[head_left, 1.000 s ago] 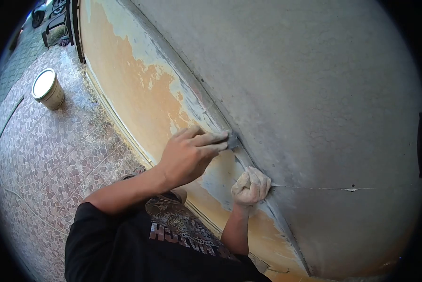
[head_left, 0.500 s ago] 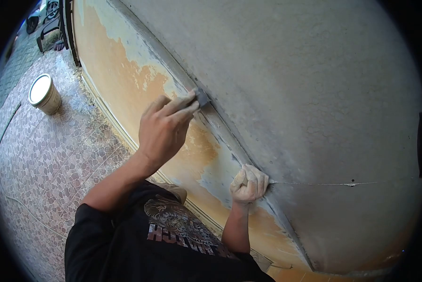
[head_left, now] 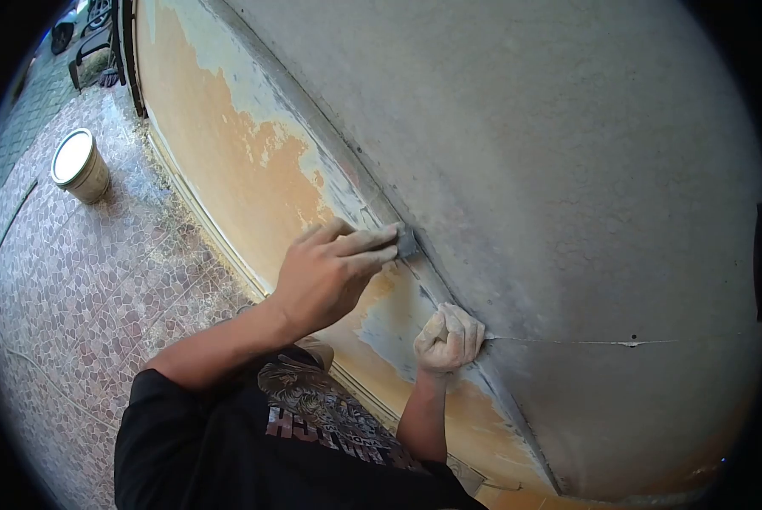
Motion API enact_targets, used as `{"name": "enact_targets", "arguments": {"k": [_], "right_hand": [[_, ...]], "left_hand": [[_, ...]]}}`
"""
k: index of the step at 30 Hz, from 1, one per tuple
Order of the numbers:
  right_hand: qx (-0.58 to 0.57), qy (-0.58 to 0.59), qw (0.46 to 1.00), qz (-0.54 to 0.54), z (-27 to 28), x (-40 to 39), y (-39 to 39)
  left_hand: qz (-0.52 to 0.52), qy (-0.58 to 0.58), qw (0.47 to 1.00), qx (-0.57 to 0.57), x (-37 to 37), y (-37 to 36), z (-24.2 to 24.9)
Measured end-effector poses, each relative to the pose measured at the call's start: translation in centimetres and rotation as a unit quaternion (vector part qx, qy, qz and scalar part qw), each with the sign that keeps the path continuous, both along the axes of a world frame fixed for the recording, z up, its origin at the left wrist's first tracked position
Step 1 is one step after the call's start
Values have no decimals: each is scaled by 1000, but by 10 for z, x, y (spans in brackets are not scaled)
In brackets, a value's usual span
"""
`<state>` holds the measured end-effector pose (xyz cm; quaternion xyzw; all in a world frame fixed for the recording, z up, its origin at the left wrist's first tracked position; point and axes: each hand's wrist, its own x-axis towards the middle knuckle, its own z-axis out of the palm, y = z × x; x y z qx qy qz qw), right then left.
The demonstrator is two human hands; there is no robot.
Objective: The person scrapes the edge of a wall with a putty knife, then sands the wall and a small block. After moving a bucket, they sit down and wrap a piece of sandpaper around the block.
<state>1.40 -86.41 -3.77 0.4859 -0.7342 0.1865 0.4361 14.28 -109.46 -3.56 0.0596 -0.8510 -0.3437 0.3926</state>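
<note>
My left hand (head_left: 338, 268), its fingertips dusted pale, pinches a small dark grey flat piece (head_left: 407, 243). That piece lies against a raised grey strip (head_left: 338, 153) running diagonally along the wall. Lower down the strip, my right hand (head_left: 450, 338) is curled into a fist coated with whitish dust, knuckles against the wall. Whatever its fingers enclose is hidden. Left of the strip the wall shows worn orange paint (head_left: 203, 127) with pale patches; on the other side is a smooth grey surface (head_left: 568, 170).
A bucket (head_left: 81, 167) with a white top stands on the stone-patterned floor (head_left: 84, 280). A hose (head_left: 5, 225) lies along the left side. Dark chair-like furniture (head_left: 94, 47) stands at the far upper left. A thin crack (head_left: 568, 342) crosses the grey surface.
My left hand has slid down and right along the strip with the grey piece, closer to my right hand. My right hand stays in nearly the same place.
</note>
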Motion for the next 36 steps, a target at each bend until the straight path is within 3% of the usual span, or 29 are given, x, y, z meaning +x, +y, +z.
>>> {"name": "enact_targets", "arguments": {"k": [3,4,8,10,13,14,18,20,23,26,30,32,34,36], "right_hand": [[5,0,1000,0,0,5,5],[1,-1,1000,0,0,4,4],[-12,-4,1000,-5,0,3,-2],[-16,-1,1000,-8,-2,1,-3],[-13,6,1000,-16,-2,2,1],[-15,8,1000,-12,-2,2,-1],[-12,3,1000,-8,-2,2,-2],[-7,7,1000,-17,-3,1,-2],[-3,3,1000,-13,0,3,-3],[-4,2,1000,-14,-1,2,-3],[-3,6,1000,-11,-1,1,-5],[-1,4,1000,-11,-1,2,-4],[1,4,1000,-13,0,2,-3],[-6,7,1000,-9,-1,2,-4]], "left_hand": [[184,7,982,33,-8,-54,3],[182,8,983,29,-7,-48,4],[16,-27,995,-99,11,12,-6],[-4,-6,999,-34,8,-4,-2],[152,5,988,-5,-2,-52,6],[158,7,987,-12,-3,-53,4],[20,-9,995,-100,5,6,-4],[16,27,999,-44,-2,-3,-8],[147,39,988,26,-13,-47,1],[145,42,988,-15,-17,-39,0],[9,16,997,-80,1,1,-4],[0,20,999,46,-4,-22,0],[121,46,990,61,-13,-57,4],[162,34,986,8,-15,-54,2]]}}
